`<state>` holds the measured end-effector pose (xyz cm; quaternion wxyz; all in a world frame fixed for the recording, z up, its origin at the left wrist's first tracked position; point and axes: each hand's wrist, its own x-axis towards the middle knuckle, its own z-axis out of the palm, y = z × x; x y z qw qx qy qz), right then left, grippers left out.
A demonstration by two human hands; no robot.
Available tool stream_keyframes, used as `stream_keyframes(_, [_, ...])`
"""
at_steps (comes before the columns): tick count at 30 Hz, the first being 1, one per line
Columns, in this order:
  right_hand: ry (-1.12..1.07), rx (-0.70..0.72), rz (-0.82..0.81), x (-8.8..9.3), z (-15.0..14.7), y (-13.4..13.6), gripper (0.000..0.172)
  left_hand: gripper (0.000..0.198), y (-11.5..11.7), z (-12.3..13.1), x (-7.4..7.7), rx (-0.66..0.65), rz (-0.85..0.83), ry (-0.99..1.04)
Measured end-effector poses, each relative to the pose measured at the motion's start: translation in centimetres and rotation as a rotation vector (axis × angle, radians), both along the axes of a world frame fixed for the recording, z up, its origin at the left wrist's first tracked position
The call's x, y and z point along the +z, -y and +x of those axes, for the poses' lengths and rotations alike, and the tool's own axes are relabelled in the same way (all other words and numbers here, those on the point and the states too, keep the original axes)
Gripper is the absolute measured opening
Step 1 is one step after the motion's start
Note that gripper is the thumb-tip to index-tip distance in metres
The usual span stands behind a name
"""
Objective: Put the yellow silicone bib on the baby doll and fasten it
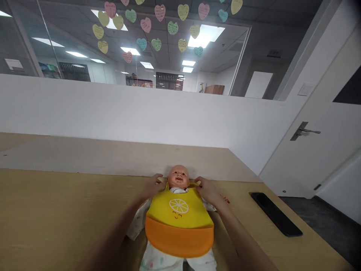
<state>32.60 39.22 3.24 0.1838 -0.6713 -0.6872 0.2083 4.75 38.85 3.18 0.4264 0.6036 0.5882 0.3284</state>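
Silicone bib (179, 214), light, floppy, on baby doll (178, 177); hold by neck straps (196, 184): right hand (207, 190) pinches one, left hand (153, 185) perhaps likewise

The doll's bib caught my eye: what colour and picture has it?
A yellow rubbery bib with an orange catch pocket, white lemon-slice smiley; head view.

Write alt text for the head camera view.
The left hand and right hand hold the neck straps of a yellow and orange bib laid on a baby doll, face up on a wooden table. A flat black slab lies to its right.
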Motion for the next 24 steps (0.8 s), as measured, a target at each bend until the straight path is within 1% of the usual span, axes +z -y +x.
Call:
stream_keyframes(4, [0.077,0.098,-0.099,-0.2,-0.5,-3.6,0.041,0.097,-1.7,1.8,0.4,-0.114,-0.095,0.082])
stream_keyframes(6, [0.109,0.097,-0.113,-0.6,-0.5,-4.7,0.038,0.111,-2.1,2.3,0.1,-0.171,-0.101,0.126])
stream_keyframes(8, [0.161,0.078,-0.114,-1.1,-0.6,-5.4,0.031,0.115,-2.5,2.8,-0.5,-0.192,-0.095,0.130])
stream_keyframes(11, [0.230,0.041,-0.110,-1.9,-1.1,-5.9,0.024,0.103,-2.8,3.5,-1.5,-0.163,-0.055,0.083])
stream_keyframes(13, [0.254,0.002,-0.105,-2.1,-1.3,-6.0,0.026,0.094,-2.7,3.9,-1.7,-0.134,0.001,0.061])
stream_keyframes(15, [0.267,-0.027,-0.080,-1.9,-1.5,-5.9,0.029,0.085,-2.4,4.1,-1.4,-0.106,0.048,0.055])
stream_keyframes(18, [0.239,-0.050,-0.019,-1.5,-1.6,-5.9,0.030,0.071,-1.9,4.3,-0.6,-0.078,0.055,0.105])
stream_keyframes(21, [0.106,-0.062,0.025,-2.0,-1.4,-6.4,0.035,0.062,-1.6,4.4,-0.1,-0.058,0.053,0.167])
stream_keyframes(22, [0.012,-0.063,0.035,-2.5,-1.3,-6.6,0.037,0.062,-1.6,4.5,-0.2,-0.051,0.048,0.186])
stream_keyframes(24, [-0.256,-0.071,0.045,-3.5,-1.3,-7.1,0.039,0.065,-1.7,4.6,-0.4,-0.045,0.032,0.236])
